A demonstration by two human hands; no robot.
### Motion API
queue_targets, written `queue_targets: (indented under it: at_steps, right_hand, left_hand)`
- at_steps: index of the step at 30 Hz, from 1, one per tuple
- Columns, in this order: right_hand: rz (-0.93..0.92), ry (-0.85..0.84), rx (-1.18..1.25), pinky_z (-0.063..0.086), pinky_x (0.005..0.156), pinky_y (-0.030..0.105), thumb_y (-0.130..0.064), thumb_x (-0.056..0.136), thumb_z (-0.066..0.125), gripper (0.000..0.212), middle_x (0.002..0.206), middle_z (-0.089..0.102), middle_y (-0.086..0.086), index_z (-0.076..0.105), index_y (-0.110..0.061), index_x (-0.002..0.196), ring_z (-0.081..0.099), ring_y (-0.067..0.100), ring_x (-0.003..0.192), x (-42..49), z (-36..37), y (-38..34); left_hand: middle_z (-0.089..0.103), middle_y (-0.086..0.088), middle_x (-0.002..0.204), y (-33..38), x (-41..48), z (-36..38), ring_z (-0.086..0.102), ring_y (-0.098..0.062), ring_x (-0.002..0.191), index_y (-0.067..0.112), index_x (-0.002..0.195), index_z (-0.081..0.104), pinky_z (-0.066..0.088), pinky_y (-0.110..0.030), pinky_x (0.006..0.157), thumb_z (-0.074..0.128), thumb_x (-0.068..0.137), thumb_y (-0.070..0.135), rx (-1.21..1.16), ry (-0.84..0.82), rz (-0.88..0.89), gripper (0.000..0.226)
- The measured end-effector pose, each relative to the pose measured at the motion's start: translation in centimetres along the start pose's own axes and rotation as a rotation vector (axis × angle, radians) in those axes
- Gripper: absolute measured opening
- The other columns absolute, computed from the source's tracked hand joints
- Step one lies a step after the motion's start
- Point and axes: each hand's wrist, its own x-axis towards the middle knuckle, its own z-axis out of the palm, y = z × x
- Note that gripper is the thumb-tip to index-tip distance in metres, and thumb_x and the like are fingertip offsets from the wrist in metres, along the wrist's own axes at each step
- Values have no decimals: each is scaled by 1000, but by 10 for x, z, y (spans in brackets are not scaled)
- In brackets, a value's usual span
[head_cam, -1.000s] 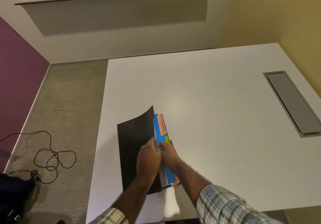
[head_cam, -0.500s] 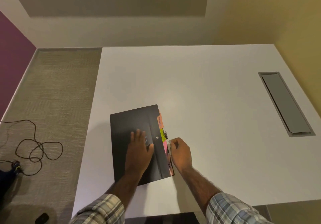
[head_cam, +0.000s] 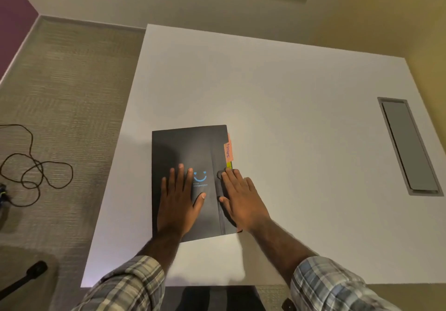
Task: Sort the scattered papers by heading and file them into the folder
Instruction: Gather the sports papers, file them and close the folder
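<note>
Since the earlier frame the right hand [head_cam: 241,199] has come off the bench beside the tabs and now lies flat on the right part of the black folder [head_cam: 190,151], while the left hand [head_cam: 179,199] stays spread on the cover. Neither hand's grip is clenched: both palms press down with fingers extended, grasping nothing. The folder lies closed on the white bench [head_cam: 289,117], lower centre of the frame, nearer the bench's left edge. A blue smiley print [head_cam: 200,178] shows between the two hands. An orange tab [head_cam: 228,151] with handwriting sticks out along the folder's right edge, and a sliver of yellow-green tab [head_cam: 229,165] shows just below it, by the right fingertips. A grey recessed panel [head_cam: 407,146] sits at the right of the frame, and a black cable [head_cam: 36,168] loops on the carpet at the left.
</note>
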Motion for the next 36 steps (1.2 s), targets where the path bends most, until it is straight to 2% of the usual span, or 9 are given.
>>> queue_targets:
  at_steps: [8, 15, 19, 28, 32, 36]
  right_hand:
    - [-2, -18, -102, 9, 126, 51, -54, 106, 23, 70, 171, 8, 6, 11, -16, 164, 5, 28, 158, 14, 7, -4]
    - [37, -46, -106, -2, 127, 47, -68, 102, 12, 80, 170, -12, 0, -3, -19, 164, -16, 22, 156, 14, 19, -6]
    - [65, -41, -109, -3, 127, 49, -74, 99, 9, 86, 169, -16, 1, -6, -19, 163, -20, 23, 155, 13, 22, -10]
    - [79, -64, -199, 1, 125, 58, -76, 97, 6, 90, 170, -15, 5, -7, -16, 162, -17, 30, 155, 12, 28, -14]
    - [87, -113, -238, 2, 123, 62, -78, 95, 2, 92, 169, -19, 8, -12, -15, 161, -18, 32, 155, 13, 26, -15]
    - [80, -192, -276, 1, 121, 63, -79, 93, 7, 96, 167, -25, 8, -17, -14, 160, -20, 33, 155, 15, 13, -18]
  left_hand:
    - [12, -15, 168, 0, 0, 1, 12, -38, 155, 16, 160, 19, 17, -54, 123, 35, 98, 62, 6, -5, -5, 79]
    - [5, -11, 170, -1, 1, 3, 6, -35, 156, 18, 161, 14, 15, -53, 125, 34, 98, 65, -17, -9, -19, 82]
    - [5, -10, 170, -1, 2, 4, 4, -34, 157, 19, 161, 13, 13, -52, 126, 35, 97, 65, -39, -15, -25, 82]
    - [2, -10, 170, -1, 1, 5, 2, -34, 157, 19, 162, 11, 14, -53, 126, 38, 96, 65, -54, -7, -17, 84]
    - [7, -13, 170, 0, 0, 3, 7, -36, 156, 16, 161, 15, 15, -54, 125, 41, 96, 63, -36, 16, -7, 84]
    - [12, -15, 168, 0, 2, -2, 12, -38, 155, 16, 160, 18, 18, -54, 124, 39, 95, 65, -13, -14, -3, 84]
